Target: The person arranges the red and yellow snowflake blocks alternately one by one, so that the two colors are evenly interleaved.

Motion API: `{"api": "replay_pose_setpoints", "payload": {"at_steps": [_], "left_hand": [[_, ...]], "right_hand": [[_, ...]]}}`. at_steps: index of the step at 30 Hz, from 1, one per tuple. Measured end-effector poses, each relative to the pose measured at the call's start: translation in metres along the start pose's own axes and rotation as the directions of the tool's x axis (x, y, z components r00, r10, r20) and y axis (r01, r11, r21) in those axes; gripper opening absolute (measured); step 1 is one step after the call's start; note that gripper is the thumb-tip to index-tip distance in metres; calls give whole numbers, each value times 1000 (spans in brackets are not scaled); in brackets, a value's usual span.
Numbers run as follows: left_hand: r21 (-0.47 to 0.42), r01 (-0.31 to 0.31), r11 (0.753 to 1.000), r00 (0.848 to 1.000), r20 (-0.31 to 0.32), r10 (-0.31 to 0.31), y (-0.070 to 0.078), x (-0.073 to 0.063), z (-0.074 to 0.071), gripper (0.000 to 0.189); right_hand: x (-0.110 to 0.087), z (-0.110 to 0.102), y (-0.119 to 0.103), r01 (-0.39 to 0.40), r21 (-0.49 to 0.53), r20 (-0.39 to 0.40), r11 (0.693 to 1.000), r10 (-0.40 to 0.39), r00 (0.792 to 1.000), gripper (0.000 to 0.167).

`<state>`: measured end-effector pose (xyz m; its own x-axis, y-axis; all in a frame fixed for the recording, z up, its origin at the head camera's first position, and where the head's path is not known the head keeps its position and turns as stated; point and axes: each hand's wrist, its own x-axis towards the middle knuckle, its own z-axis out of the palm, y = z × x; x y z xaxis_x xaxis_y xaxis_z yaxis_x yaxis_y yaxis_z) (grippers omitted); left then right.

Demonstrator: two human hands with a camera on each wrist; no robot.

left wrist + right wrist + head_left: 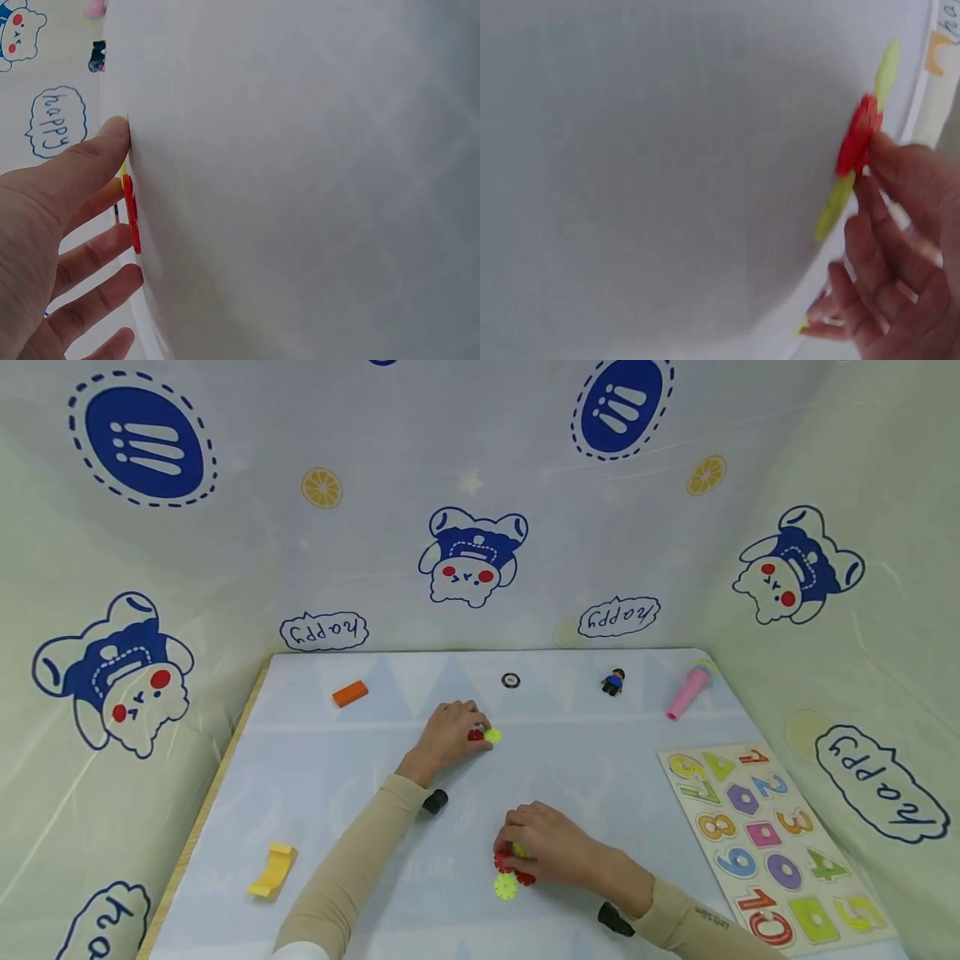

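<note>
Near the table's middle, my left hand point(448, 737) reaches over a red notched disc point(476, 735) and a yellow-green one point(492, 736). In the left wrist view its fingers are extended and spread; the red disc point(132, 214) lies flat by the fingertips, with the thumb apart above it. Closer to me, my right hand point(553, 845) pinches a cluster of notched discs between thumb and fingers. Red discs point(857, 135) form its middle, and yellow-green discs point(835, 206) stick out at both ends. One yellow-green disc point(506, 886) shows on the near side of this hand.
Toward the back lie an orange block point(350, 693), a round black-and-white token point(511, 680), a toy figure point(612, 682) and a pink toy microphone point(688, 691). A number and shape board point(701, 839) covers the right side. A curved yellow piece point(272, 871) lies front left.
</note>
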<state>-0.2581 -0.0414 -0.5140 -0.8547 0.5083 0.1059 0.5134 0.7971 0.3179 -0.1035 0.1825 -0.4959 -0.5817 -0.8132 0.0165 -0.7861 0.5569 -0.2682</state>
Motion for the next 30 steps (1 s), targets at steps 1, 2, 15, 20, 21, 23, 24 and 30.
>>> {"api": "replay_pose_setpoints", "payload": {"at_steps": [1, 2, 15, 20, 21, 23, 24, 30], "left_hand": [[0, -1, 1000, 1000, 2, 1, 0, 0, 0, 35], [1, -1, 1000, 1000, 4, 1, -1, 0, 1, 35], [-15, -7, 1000, 1000, -6, 7, 1, -1, -3, 34], [-8, -9, 1000, 1000, -6, 9, 1, -1, -4, 33], [-6, -7, 1000, 1000, -5, 7, 1, 0, -4, 34], [-2, -6, 1000, 1000, -4, 6, 0, 0, -3, 34], [-2, -5, 1000, 1000, -8, 5, 0, 0, -3, 34], [1, -7, 1000, 1000, -25, 7, -1, 2, 2, 30]], "right_hand": [[0, -2, 1, 3, 2, 12, 1000, -3, 1000, 16], [0, -3, 1, 13, 0, 23, 1000, -13, 1000, 16], [0, 1, 7, 183, -118, -36, 976, -188, 981, 18], [4, 2, 8, 161, -179, -20, 970, -168, 986, 19], [5, 1, 8, 155, -183, -9, 971, -160, 987, 20], [7, 1, 9, 141, -189, 20, 972, -140, 990, 22], [8, 0, 9, 135, -186, 35, 973, -131, 991, 23], [22, -8, 15, 50, -109, 91, 993, -41, 995, 24]]}}
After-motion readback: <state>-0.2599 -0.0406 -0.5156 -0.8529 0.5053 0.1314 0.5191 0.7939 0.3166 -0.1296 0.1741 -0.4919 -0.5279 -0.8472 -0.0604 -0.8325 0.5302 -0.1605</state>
